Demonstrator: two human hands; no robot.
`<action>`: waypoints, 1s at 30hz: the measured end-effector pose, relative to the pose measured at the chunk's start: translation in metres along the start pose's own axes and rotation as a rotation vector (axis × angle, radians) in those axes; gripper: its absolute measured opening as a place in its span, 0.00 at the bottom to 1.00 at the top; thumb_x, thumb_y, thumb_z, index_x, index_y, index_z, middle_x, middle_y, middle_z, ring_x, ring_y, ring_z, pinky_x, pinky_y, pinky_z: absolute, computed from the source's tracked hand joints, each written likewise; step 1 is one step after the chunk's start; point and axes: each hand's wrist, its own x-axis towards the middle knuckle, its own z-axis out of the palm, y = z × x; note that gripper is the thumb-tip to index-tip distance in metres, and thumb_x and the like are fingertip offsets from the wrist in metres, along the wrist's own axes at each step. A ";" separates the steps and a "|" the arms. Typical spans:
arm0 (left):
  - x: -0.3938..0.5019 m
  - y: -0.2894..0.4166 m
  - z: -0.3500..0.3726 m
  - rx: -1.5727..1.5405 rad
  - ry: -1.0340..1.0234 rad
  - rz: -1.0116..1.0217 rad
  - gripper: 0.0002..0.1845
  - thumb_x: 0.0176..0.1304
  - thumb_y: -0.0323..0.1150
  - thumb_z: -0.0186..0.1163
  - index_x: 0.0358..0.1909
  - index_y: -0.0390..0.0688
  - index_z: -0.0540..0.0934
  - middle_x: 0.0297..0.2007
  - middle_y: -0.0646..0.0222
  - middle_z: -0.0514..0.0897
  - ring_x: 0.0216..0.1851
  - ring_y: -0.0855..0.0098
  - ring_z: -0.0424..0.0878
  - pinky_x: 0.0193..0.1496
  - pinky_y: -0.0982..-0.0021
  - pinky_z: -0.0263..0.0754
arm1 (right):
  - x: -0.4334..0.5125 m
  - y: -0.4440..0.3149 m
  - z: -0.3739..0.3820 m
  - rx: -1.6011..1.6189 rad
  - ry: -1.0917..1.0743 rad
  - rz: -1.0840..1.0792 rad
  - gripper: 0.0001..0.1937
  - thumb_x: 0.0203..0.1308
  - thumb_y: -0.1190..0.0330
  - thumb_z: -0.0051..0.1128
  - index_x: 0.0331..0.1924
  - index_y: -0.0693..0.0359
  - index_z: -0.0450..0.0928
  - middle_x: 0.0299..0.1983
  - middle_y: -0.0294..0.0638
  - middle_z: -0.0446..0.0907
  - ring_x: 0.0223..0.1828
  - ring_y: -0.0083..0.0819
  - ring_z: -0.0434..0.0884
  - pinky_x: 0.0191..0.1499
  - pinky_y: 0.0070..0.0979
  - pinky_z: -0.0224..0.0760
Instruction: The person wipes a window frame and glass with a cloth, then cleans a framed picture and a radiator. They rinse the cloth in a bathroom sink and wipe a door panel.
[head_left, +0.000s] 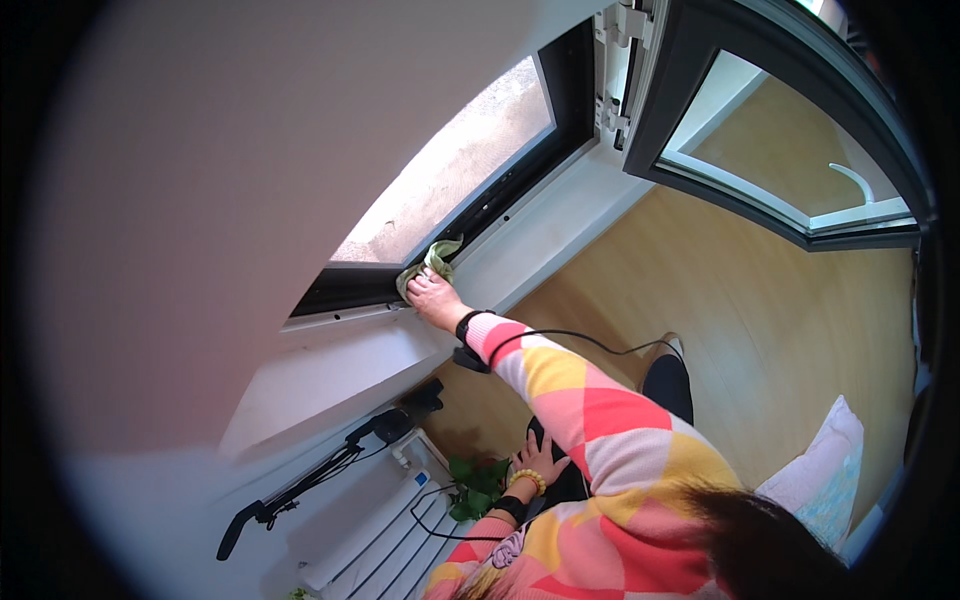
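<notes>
My right hand (435, 298) grips a pale green cloth (442, 255) and presses it against the lower corner of a dark window frame (480, 206). Part of the cloth bunches up above my fingers. A black band with a cable circles that wrist. Lower down, my left hand (536, 461) rests with spread fingers on my dark-trousered leg (667, 390), or on the other leg near the knee; I cannot tell the exact spot. It holds nothing, and a yellow bead bracelet (529, 480) and a black band are on its wrist.
The window sash (750, 202) with a white handle (855, 180) stands swung inward at right. A white sill (555, 217) borders the frame. Below are a white radiator (375, 540), a leafy plant (476, 487) and a black long-handled appliance (322, 465). A cushion (817, 472) lies right.
</notes>
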 end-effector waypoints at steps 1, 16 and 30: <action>0.001 0.000 -0.001 0.098 -0.049 0.005 0.54 0.63 0.68 0.57 0.82 0.68 0.38 0.82 0.53 0.42 0.80 0.45 0.48 0.76 0.32 0.40 | 0.001 0.000 0.000 0.040 -0.053 -0.034 0.09 0.57 0.64 0.56 0.39 0.50 0.83 0.43 0.32 0.79 0.54 0.31 0.79 0.72 0.40 0.60; -0.011 0.000 -0.008 -0.073 0.139 0.014 0.54 0.63 0.67 0.59 0.82 0.70 0.39 0.82 0.53 0.45 0.80 0.47 0.48 0.75 0.31 0.43 | -0.046 0.238 -0.121 -0.231 0.013 0.353 0.09 0.64 0.68 0.49 0.40 0.49 0.83 0.46 0.36 0.82 0.56 0.35 0.79 0.68 0.39 0.63; -0.009 0.006 -0.010 -0.088 0.174 0.026 0.54 0.63 0.63 0.62 0.82 0.69 0.39 0.81 0.51 0.44 0.80 0.45 0.49 0.75 0.31 0.41 | -0.027 0.092 -0.036 -0.271 0.145 0.309 0.10 0.62 0.66 0.52 0.42 0.55 0.84 0.48 0.38 0.80 0.54 0.35 0.78 0.70 0.48 0.59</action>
